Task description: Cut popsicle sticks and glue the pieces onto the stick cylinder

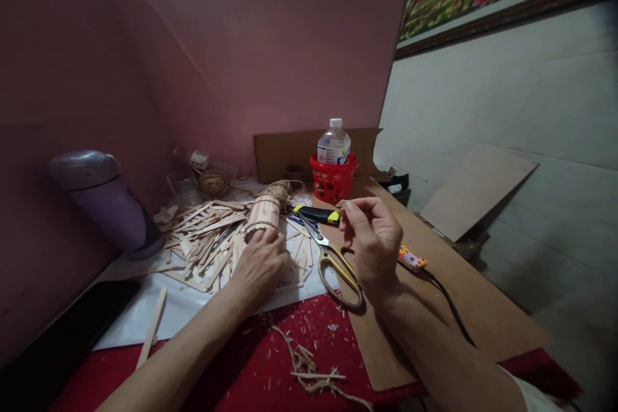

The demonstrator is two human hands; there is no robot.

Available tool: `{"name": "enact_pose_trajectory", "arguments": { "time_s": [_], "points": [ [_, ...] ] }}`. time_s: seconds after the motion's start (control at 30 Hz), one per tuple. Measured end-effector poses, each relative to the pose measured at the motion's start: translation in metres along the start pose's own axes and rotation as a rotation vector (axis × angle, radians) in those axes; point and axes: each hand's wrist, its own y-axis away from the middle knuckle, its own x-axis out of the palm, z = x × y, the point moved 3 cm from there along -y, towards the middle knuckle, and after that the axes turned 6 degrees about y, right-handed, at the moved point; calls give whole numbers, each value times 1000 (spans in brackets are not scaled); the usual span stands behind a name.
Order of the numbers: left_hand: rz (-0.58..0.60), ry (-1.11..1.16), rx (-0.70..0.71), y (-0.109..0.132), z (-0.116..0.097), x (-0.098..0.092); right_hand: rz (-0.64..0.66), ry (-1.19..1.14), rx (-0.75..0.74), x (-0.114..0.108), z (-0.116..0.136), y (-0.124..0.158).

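A small barrel built of flat wooden craft sticks (263, 209) lies on its side, its near end facing me. My left hand (265, 261) has its fingers curled at that end, gripping the rim; the fingertips are partly hidden. Raised above the board, my right hand (374, 241) pinches a small piece of wooden stick (341, 203) between thumb and forefinger. Gold-handled scissors (333, 267) lie between my hands, blades slightly apart. Behind them is a black and yellow utility knife (316, 214). Loose craft sticks (207, 238) are heaped left of the barrel.
A red bucket (333, 180) with a plastic bottle (334, 141) stands at the back. Twine balls (214, 183) sit behind the sticks. A purple flask (109, 206) leans at left, near a dark flat object (72, 328). A corded tool (412, 259) rests on the brown board (463, 296).
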Motion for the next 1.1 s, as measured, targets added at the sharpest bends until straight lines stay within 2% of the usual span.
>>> {"name": "enact_pose_trajectory", "arguments": {
  "time_s": [0.13,0.2,0.27,0.33,0.43,0.5,0.63,0.87,1.1],
  "points": [
    [-52,67,-16,1,4,3,18,1,26,1,-1,1],
    [-125,232,-107,2,8,4,42,36,30,2,-2,1],
    [-231,589,-305,5,14,4,110,94,47,4,-4,2],
    [-288,1095,-540,10,18,6,224,160,89,8,-7,5],
    [-245,1725,-776,14,14,8,406,240,142,16,-12,13],
    [-240,1924,-872,16,11,5,501,283,144,20,-15,19],
    [-258,2057,-954,17,9,0,582,319,188,24,-17,24],
    [-235,2199,-917,19,6,5,599,222,315,27,-23,23],
    [-183,2244,-881,18,3,6,652,257,400,28,-27,27]
  ]
}}
